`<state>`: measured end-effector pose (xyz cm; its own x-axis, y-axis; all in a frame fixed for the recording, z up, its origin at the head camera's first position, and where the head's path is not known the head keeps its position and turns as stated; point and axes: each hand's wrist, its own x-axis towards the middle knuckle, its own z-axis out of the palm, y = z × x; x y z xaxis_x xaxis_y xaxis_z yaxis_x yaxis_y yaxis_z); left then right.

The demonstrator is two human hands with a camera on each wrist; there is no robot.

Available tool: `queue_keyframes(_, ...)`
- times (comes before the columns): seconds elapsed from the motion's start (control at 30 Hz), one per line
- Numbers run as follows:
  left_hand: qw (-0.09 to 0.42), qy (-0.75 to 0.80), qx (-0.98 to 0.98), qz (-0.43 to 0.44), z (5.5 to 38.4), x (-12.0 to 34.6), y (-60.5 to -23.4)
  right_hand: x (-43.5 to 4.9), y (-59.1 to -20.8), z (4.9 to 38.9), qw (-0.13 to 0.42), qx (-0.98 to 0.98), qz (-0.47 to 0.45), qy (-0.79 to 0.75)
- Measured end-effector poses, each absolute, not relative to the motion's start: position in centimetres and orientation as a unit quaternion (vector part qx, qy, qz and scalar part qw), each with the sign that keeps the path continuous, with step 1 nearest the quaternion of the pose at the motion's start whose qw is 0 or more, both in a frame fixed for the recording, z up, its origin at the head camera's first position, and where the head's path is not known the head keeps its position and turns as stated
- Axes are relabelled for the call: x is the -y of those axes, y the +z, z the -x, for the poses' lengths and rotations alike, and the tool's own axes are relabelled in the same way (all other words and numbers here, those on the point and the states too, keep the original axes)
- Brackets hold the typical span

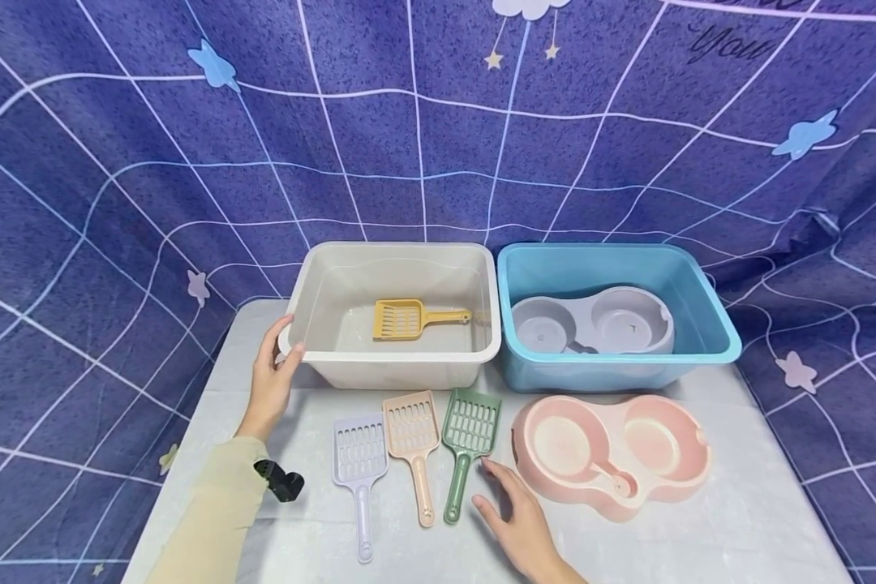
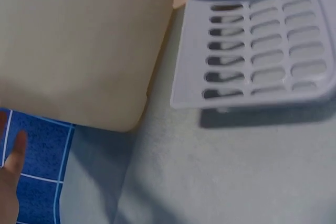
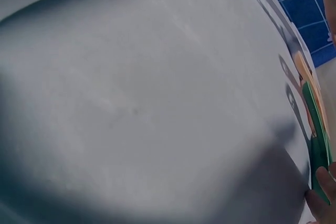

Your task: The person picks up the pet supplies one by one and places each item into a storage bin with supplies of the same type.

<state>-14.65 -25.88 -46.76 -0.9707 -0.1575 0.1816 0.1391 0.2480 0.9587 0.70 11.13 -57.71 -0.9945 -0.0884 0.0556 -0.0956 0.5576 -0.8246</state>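
Observation:
At the front left corner of the beige litter box, my left hand touches the rim with its fingers and thumb spread. A yellow litter scoop lies inside that box. My right hand is beside the green litter scoop, fingers apart and holding nothing. Left of the green scoop lie a peach litter scoop and a lavender litter scoop, handles toward me. In the left wrist view, the lavender scoop's slotted head shows close up.
A blue litter box stands right of the beige one, with a grey double pet bowl in it. In front sits a pink double pet bowl on the pale tabletop. A purple-blue patterned cloth hangs behind.

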Motion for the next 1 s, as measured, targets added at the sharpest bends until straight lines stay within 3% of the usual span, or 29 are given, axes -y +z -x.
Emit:
queue_keyframes(0.17,0.103,-0.637,0.763,-0.034,15.1,26.4,-48.2,-11.0,-57.8,-0.6,0.007,0.882,-0.051,0.468)
queue_keyframes(0.43,0.117,-0.677,0.726,-0.030,14.8,26.3,-49.8,-10.6,-57.6,-0.5,0.017,0.863,-0.045,0.503)
queue_keyframes(0.7,0.132,-0.688,0.713,-0.022,13.7,25.3,-48.1,-10.2,-57.3,-0.2,-0.011,0.850,-0.003,0.527)
queue_keyframes(1.0,0.162,-0.694,0.701,-0.045,14.7,25.4,-50.2,-9.6,-57.4,-0.1,-0.076,0.813,0.024,0.576)
